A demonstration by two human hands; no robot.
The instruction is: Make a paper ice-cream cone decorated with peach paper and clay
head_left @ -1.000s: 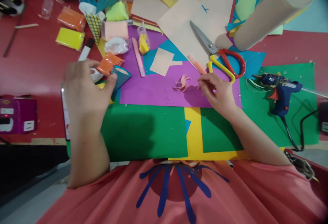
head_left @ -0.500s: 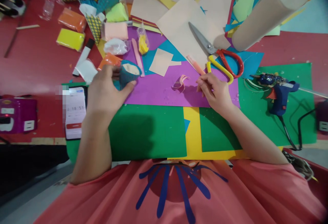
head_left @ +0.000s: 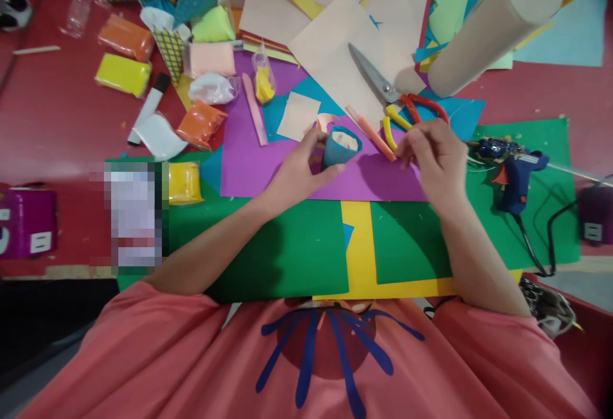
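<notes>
My left hand (head_left: 299, 167) is wrapped round a small teal cup-like piece (head_left: 339, 149) with a pale filling, over the purple sheet (head_left: 282, 179). My right hand (head_left: 433, 157) is raised to the right of it, its fingers pinched together; what they hold, if anything, is too small to make out. Between the hands lies an orange stick-like tool (head_left: 371, 133). Beyond my right hand are scissors (head_left: 383, 83) with red and yellow handles, partly hidden by the fingers. A pale paper square (head_left: 297, 115) lies behind my left hand.
At the right, a blue glue gun (head_left: 520, 167) with its cord rests on a green sheet (head_left: 550, 214). A thick pale roll (head_left: 483, 42) lies at the back right. Clay packets (head_left: 123, 74), patterned cones (head_left: 170, 48) and a marker (head_left: 148, 109) are at the left.
My left hand has carried the teal piece right, to the middle of the purple sheet, uncovering a yellow packet. My right hand has moved right and up, away from the orange tool.
</notes>
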